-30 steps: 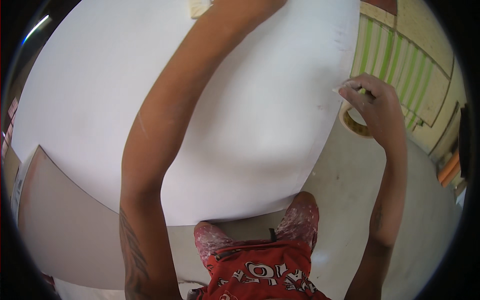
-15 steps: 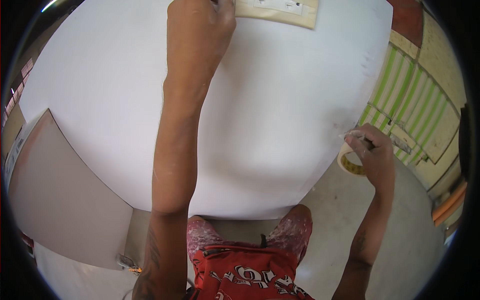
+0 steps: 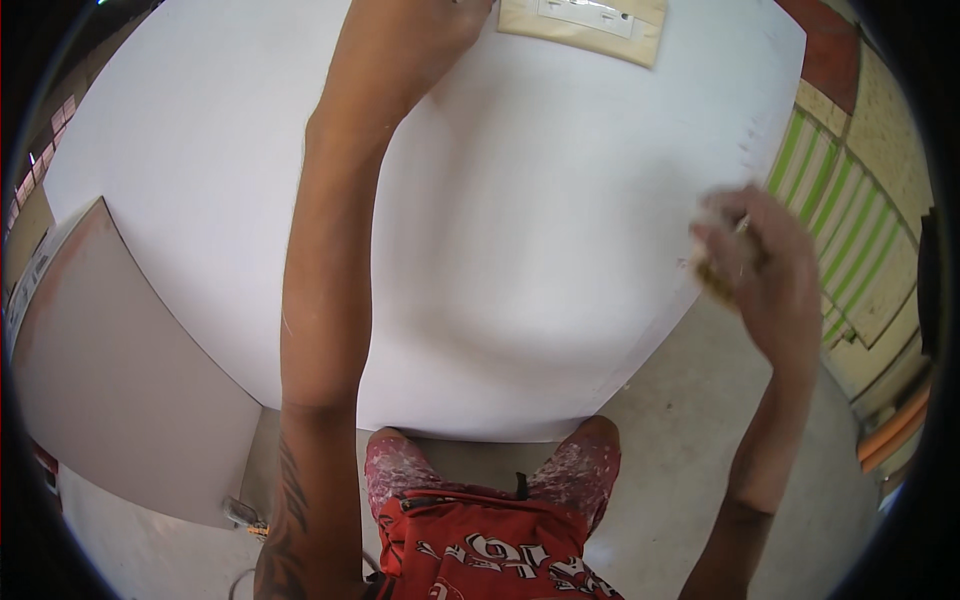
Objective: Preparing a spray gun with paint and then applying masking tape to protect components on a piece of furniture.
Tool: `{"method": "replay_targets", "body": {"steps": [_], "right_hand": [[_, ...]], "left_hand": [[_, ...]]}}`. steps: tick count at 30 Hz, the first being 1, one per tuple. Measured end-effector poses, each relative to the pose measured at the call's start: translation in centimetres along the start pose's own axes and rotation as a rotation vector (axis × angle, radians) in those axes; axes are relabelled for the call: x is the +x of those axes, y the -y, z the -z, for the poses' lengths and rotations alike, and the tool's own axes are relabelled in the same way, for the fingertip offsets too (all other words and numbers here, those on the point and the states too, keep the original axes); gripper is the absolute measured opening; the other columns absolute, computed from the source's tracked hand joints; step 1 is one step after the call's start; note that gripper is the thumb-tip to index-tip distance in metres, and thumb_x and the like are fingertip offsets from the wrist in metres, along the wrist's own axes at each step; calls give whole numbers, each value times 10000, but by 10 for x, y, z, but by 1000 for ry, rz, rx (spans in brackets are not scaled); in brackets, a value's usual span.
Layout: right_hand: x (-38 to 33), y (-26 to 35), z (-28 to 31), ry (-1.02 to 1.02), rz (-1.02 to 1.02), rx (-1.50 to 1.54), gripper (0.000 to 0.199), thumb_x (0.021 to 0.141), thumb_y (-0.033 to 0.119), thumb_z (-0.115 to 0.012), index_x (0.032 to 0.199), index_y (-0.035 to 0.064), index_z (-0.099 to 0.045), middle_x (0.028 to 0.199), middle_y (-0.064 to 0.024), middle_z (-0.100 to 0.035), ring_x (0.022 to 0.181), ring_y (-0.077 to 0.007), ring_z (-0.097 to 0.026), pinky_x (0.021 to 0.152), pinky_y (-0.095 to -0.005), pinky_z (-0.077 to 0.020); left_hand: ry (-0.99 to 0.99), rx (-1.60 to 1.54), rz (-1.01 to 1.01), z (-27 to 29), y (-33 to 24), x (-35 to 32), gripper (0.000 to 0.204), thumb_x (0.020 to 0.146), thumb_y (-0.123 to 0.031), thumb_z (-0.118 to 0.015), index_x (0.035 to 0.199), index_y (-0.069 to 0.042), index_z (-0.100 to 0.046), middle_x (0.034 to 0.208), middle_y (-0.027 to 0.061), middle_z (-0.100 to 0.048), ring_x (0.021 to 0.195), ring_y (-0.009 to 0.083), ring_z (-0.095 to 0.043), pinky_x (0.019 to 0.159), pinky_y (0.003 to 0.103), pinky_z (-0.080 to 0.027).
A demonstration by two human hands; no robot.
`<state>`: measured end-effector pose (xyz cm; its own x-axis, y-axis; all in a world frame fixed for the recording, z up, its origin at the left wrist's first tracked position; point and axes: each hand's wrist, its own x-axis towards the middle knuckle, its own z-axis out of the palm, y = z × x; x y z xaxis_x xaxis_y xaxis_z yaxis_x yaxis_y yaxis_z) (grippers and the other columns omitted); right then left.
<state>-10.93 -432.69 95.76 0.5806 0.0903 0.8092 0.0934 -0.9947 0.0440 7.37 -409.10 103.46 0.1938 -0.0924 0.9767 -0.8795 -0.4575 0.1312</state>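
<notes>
White wall (image 3: pixel 560 230) fills the view above a dusty concrete floor (image 3: pixel 680 440). My right hand (image 3: pixel 755 265) hovers at the wall's right edge, its grip curled closed around a small tan object (image 3: pixel 712 272), blurred, possibly a sanding pad; I cannot tell exactly what. My left arm stretches up the wall toward a beige switch plate (image 3: pixel 585 25), where the left hand is cut off at the frame's top, its grip beyond telling. A grey panel (image 3: pixel 130 380) leans at lower left; green-striped boards (image 3: pixel 830 210) stand at right. Risk, as I judge it: the loosely pinched object could slip from my fingers and drop to the floor, or scuff the fresh white surface.
</notes>
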Motion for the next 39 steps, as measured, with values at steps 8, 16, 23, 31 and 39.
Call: {"method": "replay_targets", "body": {"steps": [8, 16, 23, 31, 39], "right_hand": [[123, 43, 3, -443, 333, -560, 333, 867, 130, -752, 1187, 79, -675, 985, -116, -657, 835, -244, -664, 776, -387, -538], [126, 100, -21, -331, 168, -568, 324, 922, 110, -593, 1205, 106, -752, 1022, -189, -685, 757, -307, -698, 756, -387, -571], [120, 100, -15, -119, 202, -803, 393, 925, 79, -541, 1271, 94, -726, 1136, -247, -687, 759, -283, -724, 702, -353, -581], [103, 126, -2, -21, 288, -1059, 541, 925, 34, -546, 1465, 57, -562, 1418, -254, -588, 839, -226, -731, 708, -319, -586], [117, 135, -7, 204, 50, -1232, 593, 911, 30, -604, 1497, 78, -526, 1394, -197, -590, 817, -208, -715, 695, -320, -583]], "left_hand": [[-54, 37, -328, -15, 24, 4, 83, 931, -63, -674, 994, -9, -678, 1036, 128, -667, 909, 310, -694, 802, 394, -572], [-88, 175, -403, -16, 38, -1, 80, 912, -113, -701, 940, -39, -708, 983, 98, -676, 886, 285, -685, 792, 393, -559], [-165, 130, -456, -18, 29, 4, 82, 884, -135, -729, 896, -54, -730, 924, 70, -674, 891, 241, -658, 807, 372, -539], [-95, 168, -396, -1, 16, 8, 87, 865, -117, -701, 855, -36, -732, 842, 79, -660, 842, 235, -590, 748, 372, -491], [-140, 104, -401, -5, 24, 11, 114, 875, -96, -653, 872, -2, -719, 853, 117, -674, 901, 283, -588, 857, 414, -438]]}}
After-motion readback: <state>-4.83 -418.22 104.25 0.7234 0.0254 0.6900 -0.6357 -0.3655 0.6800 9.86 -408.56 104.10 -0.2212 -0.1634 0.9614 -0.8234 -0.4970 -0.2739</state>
